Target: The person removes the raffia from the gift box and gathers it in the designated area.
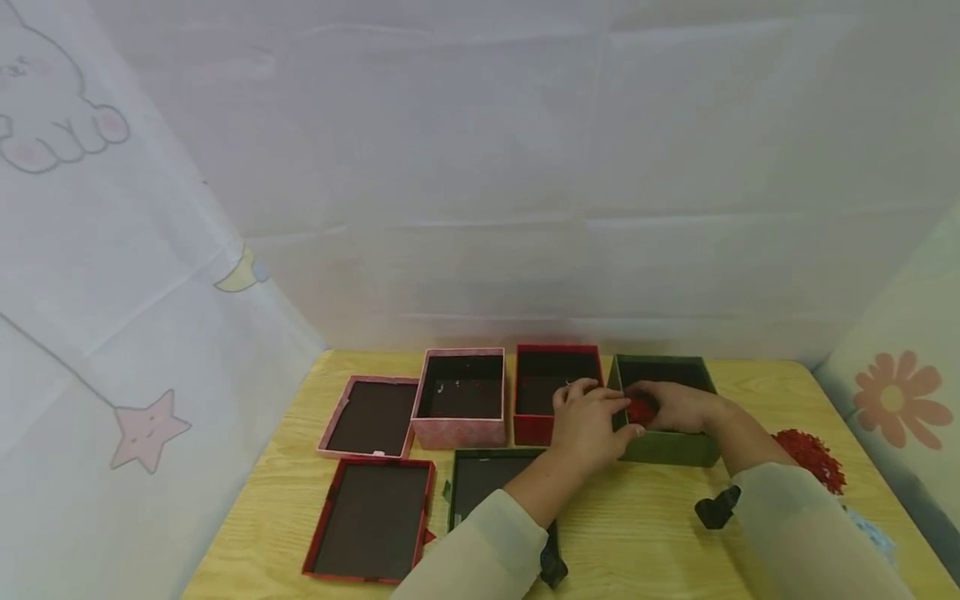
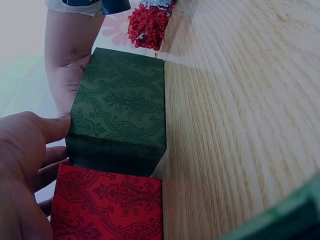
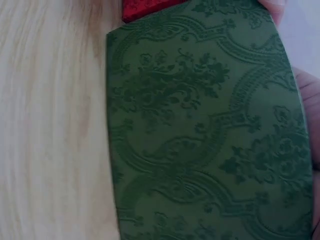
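Note:
My right hand point(image 1: 678, 406) reaches over the front wall into the green patterned box point(image 1: 670, 448), with its fingers curled over a clump of red shredded paper point(image 1: 640, 410). Part of those fingers is hidden inside. At the box's left corner, my left hand point(image 1: 588, 423) holds the rim; in the left wrist view the thumb of this left hand point(image 2: 25, 150) lies on the edge of the green box point(image 2: 120, 100). Its other fingers extend over the gap beside the red box point(image 1: 534, 429). The right wrist view is mostly filled by the green box's front wall point(image 3: 200, 125).
A pink box point(image 1: 459, 433) stands left of the red one. Pink point(image 1: 372, 417), red point(image 1: 371, 521) and green point(image 1: 491, 471) lids lie on the table point(image 1: 630, 533). Heaps of red shredded paper point(image 1: 813, 458) and light blue shreds point(image 1: 870, 533) lie at the right.

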A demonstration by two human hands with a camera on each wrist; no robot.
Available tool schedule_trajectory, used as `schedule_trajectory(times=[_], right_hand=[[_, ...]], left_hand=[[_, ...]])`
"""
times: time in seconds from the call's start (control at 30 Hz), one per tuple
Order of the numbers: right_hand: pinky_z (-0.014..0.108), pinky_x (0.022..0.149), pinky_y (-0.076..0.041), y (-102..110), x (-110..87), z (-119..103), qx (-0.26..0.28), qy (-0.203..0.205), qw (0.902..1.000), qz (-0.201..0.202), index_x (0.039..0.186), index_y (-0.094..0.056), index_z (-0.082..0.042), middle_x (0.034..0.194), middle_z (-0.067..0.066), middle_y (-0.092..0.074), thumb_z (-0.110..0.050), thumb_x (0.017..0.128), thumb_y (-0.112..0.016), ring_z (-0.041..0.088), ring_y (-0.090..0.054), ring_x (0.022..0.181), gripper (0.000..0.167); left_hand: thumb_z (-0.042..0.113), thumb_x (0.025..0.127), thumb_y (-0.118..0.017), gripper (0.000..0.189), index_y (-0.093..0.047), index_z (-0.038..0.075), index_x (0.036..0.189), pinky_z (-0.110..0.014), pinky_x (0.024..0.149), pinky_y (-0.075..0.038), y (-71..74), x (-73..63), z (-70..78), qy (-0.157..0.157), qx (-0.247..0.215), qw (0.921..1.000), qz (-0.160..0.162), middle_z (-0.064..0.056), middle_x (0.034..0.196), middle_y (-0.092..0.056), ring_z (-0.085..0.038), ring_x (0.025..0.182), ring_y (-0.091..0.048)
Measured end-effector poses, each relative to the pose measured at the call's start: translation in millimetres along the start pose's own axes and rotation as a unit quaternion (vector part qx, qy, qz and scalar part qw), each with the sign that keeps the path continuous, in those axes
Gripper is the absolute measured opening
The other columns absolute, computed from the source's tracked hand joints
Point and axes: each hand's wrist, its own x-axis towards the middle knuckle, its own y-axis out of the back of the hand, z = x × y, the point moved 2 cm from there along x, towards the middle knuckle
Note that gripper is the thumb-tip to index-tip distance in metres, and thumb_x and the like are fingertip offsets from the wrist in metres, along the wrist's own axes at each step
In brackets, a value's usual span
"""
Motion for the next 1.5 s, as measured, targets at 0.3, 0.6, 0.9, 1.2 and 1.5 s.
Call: schedule_trajectory(times=[0.3, 0.6, 0.9, 1.2, 1.5], right_hand=[[0.066, 0.109, -0.04, -3, 7.0, -3, 0.006, -0.011, 0.9995, -0.028, 0.152, -0.045, 0.005, 0.153, 0.027, -0.047, -0.027, 0.089, -0.081, 0.05, -0.043, 0.14, 0.079], [0.047, 0.092, -0.05, -3, 8.8, -4, 0.032, 0.001, 0.9983, -0.05, 0.145, -0.057, 0.001, 0.138, 0.014, -0.062, -0.023, 0.092, -0.08, 0.029, -0.06, 0.115, 0.062], [0.037, 0.082, -0.051, -1, 1.1, -2, 0.031, 0.014, 0.9983, -0.047, 0.131, -0.069, -0.006, 0.11, -0.002, -0.071, -0.02, 0.093, -0.078, 0.017, -0.063, 0.095, 0.042], [0.038, 0.084, -0.057, 14, -15.5, -2, 0.103, 0.025, 0.9939, -0.03, 0.138, -0.063, -0.004, 0.118, 0.004, -0.072, -0.021, 0.091, -0.081, 0.022, -0.068, 0.101, 0.054], [0.038, 0.085, -0.059, 33, -33.7, 2, 0.151, 0.04, 0.9877, -0.01, 0.142, -0.057, 0.003, 0.125, 0.012, -0.07, -0.017, 0.093, -0.079, 0.026, -0.069, 0.107, 0.058]], left_hand=[[0.067, 0.095, -0.06, 0.053, -0.066, 0.039, 0.14, -0.052, 0.115, -0.031, -0.8, 0.2, 1.6, 0.003, 0.018, 0.9998, 0.002, 0.019, 0.145, -0.058, -0.017, 0.144, -0.039], [0.067, 0.095, -0.061, 0.053, -0.067, 0.039, 0.139, -0.054, 0.115, -0.03, 0.4, 0.1, 2.4, 0.001, 0.028, 0.9995, 0.012, 0.02, 0.144, -0.059, -0.017, 0.144, -0.04], [0.067, 0.094, -0.063, 0.051, -0.068, 0.04, 0.136, -0.057, 0.118, -0.026, 2.4, 0.9, 2.2, 0.006, 0.026, 0.9996, -0.002, 0.022, 0.142, -0.059, -0.018, 0.145, -0.038], [0.068, 0.093, -0.064, 0.049, -0.069, 0.042, 0.134, -0.059, 0.119, -0.024, 4.6, 3.7, 1.8, 0.004, 0.031, 0.9995, -0.011, 0.024, 0.14, -0.059, -0.018, 0.145, -0.037], [0.069, 0.092, -0.063, 0.049, -0.07, 0.042, 0.132, -0.059, 0.12, -0.022, 8.7, 6.0, 1.9, 0.006, 0.044, 0.9987, -0.026, 0.023, 0.138, -0.061, -0.019, 0.146, -0.036]])
